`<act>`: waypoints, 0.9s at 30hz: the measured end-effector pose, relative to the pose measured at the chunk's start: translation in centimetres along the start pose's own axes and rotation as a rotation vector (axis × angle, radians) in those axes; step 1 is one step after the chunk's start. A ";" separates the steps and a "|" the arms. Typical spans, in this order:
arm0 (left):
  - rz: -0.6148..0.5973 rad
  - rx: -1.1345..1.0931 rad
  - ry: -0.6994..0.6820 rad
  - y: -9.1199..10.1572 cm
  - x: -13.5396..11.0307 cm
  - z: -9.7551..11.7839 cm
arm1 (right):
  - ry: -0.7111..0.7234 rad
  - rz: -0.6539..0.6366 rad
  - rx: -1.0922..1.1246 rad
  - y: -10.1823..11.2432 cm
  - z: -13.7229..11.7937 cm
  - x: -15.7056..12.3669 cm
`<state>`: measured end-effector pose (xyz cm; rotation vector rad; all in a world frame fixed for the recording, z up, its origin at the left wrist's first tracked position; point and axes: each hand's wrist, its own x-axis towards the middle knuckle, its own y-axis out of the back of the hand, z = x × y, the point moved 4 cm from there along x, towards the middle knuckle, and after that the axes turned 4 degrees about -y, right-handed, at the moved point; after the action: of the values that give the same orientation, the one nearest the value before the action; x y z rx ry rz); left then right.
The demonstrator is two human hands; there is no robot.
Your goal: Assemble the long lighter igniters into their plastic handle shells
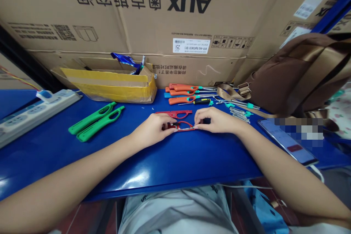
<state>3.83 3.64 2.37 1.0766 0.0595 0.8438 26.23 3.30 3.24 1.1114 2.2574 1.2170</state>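
Observation:
Both hands meet at the middle of the blue table (170, 157). My left hand (153, 128) is closed on the left end of a red plastic shell half (182, 126) lying on the table. My right hand (215, 120) pinches its right end, where a thin metal part shows. A second red shell half (174, 114) lies just behind them.
Two green shell halves (95, 120) lie to the left, beside a white power strip (33, 111). A taped cardboard box (109, 84) sits behind. Orange and teal lighters (186, 93) and small metal parts (240, 111) lie at the back right, near a brown bag (296, 73) and phone (287, 140).

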 end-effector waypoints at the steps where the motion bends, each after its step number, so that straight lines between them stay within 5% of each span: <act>1: -0.005 -0.003 0.000 -0.1 -0.1 0.1 | -0.021 -0.001 0.027 0.0 0.0 0.0; 9: -0.028 -0.014 -0.015 -0.8 -0.5 0.7 | -0.371 -0.101 0.096 -1.1 0.8 0.2; 21: -0.024 -0.031 -0.036 -0.7 -0.4 0.7 | -0.334 -0.078 0.040 -0.5 -0.6 0.1; 27: -0.006 -0.031 -0.054 -0.9 -0.6 0.8 | -0.156 -0.044 -0.037 0.0 -1.2 -0.1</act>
<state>4.26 2.55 1.88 1.0693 0.0041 0.8074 25.53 2.51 3.90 1.0973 2.1233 1.1101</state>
